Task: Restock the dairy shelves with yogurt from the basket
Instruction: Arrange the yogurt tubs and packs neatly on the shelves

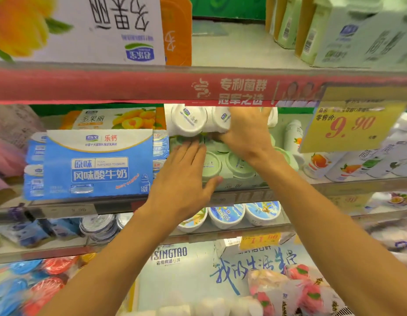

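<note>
Right hand (pixel 244 131) fingers grip white yogurt pack (pixel 195 120) stacked above green pack (pixel 223 165); left hand (pixel 186 176) flat, fingers open, steadying green.

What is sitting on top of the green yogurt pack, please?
A white yogurt pack is stacked on the green pack. The right hand covers its right part, so how far it reaches there is hidden.

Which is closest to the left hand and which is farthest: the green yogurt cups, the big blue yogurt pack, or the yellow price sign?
1. Green yogurt cups: touching the left hand, just to its right.
2. Blue yogurt pack: alongside, to its left.
3. Yellow price sign: far right, hanging higher up.
</note>
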A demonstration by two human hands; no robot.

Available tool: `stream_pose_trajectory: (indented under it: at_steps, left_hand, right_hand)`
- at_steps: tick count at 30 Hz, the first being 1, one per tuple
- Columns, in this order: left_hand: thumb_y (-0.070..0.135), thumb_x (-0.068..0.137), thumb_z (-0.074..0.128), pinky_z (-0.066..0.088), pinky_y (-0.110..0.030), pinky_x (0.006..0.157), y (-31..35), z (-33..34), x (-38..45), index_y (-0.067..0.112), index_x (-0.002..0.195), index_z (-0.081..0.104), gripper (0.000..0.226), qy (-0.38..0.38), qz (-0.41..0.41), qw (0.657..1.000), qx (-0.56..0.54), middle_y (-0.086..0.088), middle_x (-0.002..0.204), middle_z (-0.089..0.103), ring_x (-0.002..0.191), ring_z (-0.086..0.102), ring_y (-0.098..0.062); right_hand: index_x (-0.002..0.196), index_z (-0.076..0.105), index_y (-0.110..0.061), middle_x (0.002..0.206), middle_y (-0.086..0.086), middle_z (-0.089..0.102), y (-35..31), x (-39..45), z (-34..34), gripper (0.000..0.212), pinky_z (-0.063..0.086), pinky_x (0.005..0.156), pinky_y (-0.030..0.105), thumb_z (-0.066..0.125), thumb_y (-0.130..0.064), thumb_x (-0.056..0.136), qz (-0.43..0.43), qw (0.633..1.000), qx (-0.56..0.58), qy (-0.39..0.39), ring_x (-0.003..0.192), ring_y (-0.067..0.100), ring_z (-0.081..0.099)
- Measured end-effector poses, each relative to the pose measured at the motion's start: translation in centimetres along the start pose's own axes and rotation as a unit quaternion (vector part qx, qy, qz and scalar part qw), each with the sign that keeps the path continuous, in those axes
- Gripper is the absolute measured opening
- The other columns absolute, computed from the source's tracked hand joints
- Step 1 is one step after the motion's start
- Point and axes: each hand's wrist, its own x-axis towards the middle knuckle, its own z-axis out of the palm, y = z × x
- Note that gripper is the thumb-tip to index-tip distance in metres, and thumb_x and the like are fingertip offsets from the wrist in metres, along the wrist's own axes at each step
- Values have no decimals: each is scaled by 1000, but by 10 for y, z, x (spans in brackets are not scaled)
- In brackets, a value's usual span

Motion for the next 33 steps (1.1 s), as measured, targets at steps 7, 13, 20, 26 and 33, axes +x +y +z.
stream_pose_trajectory:
  at_steps: [7,13,20,26,33]
  left_hand:
    - [63,91,35,20,-39,118,-7,0,-11,16,140,49,70,10,-2,998,63,-8,141,54,134,38,-26]
    - [59,93,13,-10,-48,121,-25,-32,-8,26,135,54,67,-71,29,995,67,-2,141,57,141,32,-18]
    - [36,96,35,-1,-45,118,-40,-50,18,29,135,53,43,-89,32,995,-10,2,137,54,135,35,-19]
    - [44,82,37,17,-41,108,-42,-50,47,11,131,57,62,-162,7,985,57,-6,136,56,132,43,-28]
    - [65,91,49,23,-49,108,-48,-46,89,35,140,47,57,-172,13,982,80,1,143,49,133,44,-25]
  right_hand:
    - [115,52,-16,107,6,62,-16,-44,-20,70,27,101,47,87,-16,55,-56,985,-68,145,105,29,46]
    - [125,60,-10,113,7,64,-22,-73,-45,59,32,111,45,78,-17,70,-82,980,-48,173,109,30,54]
    - [132,58,-9,115,6,66,-11,-87,-84,83,39,92,38,81,-55,67,-46,997,11,65,106,27,53]
    - [132,56,-12,115,2,63,-8,-96,-119,84,40,86,28,89,-49,65,-59,995,74,-12,103,19,51]
    - [135,52,-23,124,-12,56,-14,-124,-134,80,43,93,24,79,-60,70,-104,980,131,-111,112,11,51]
